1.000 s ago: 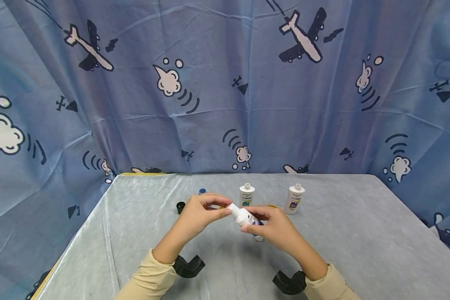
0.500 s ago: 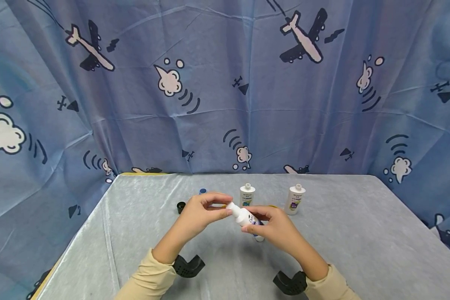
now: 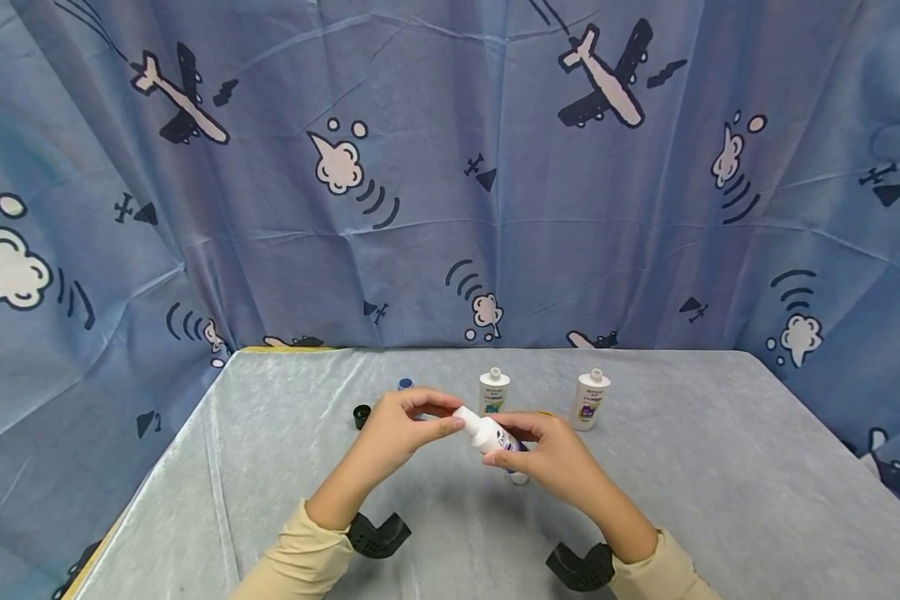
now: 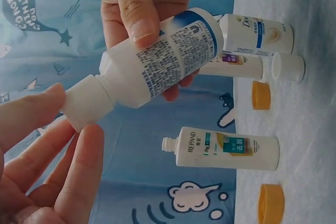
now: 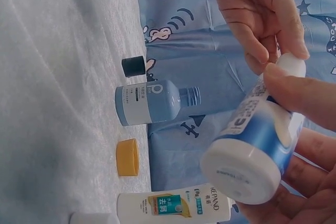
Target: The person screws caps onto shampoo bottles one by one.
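Head-view centre: right hand (image 3: 546, 454) grips a tilted white bottle (image 3: 491, 435); left hand (image 3: 399, 429) pinches its white cap (image 3: 467, 418). Beyond, on the table (image 3: 690, 467), a black cap (image 3: 361, 416) sits left of centre; a teal-labelled bottle (image 3: 492, 394) and purple-labelled bottle (image 3: 589, 403) stand uncapped, right of centre.

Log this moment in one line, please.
left hand: pinches white cap | right hand: holds tilted bottle above table | cap: at bottle's mouth, seating unclear | teal-labelled bottle: uncapped, upright

Even head-view light, dimmer wrist views, soft shadow on the tablecloth (image 3: 727, 483)
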Tool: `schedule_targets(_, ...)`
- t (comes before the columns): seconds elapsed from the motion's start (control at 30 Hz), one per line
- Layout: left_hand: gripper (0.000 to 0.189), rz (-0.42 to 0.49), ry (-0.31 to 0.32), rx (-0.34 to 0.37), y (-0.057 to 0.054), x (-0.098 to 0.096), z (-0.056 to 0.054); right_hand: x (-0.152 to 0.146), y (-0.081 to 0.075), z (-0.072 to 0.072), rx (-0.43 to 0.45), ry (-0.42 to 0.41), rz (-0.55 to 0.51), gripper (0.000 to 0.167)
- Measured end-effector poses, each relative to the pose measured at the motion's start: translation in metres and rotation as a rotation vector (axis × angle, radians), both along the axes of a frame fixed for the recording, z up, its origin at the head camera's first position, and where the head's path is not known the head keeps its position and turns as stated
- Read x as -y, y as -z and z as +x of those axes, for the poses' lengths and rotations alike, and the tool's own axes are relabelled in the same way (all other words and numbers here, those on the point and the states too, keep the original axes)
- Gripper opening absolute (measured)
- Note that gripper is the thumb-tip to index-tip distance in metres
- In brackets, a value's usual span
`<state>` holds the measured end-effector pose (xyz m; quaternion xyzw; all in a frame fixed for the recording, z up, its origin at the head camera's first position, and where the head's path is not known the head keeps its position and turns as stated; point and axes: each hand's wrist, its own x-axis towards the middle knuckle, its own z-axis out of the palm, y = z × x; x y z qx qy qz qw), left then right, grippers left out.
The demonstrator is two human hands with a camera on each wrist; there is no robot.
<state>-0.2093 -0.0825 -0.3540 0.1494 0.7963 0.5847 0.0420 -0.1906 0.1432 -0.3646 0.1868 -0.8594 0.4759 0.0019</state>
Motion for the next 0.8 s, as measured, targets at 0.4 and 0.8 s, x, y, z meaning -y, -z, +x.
schedule_targets(0.4, 0.029, 0.074, 0.127, -0.03, 0.0006, 0.0026, -0.0011, -0.0002, -0.0007, -0.0003, -0.021, -0.019, 0.019, 0.042)
schedule_targets(0.8, 0.024, 0.016, -0.024, 0.006, -0.0003, 0.0019, -0.0003, 0.0008, -0.0008, 0.0005, 0.005, 0.006, 0.012, 0.043)
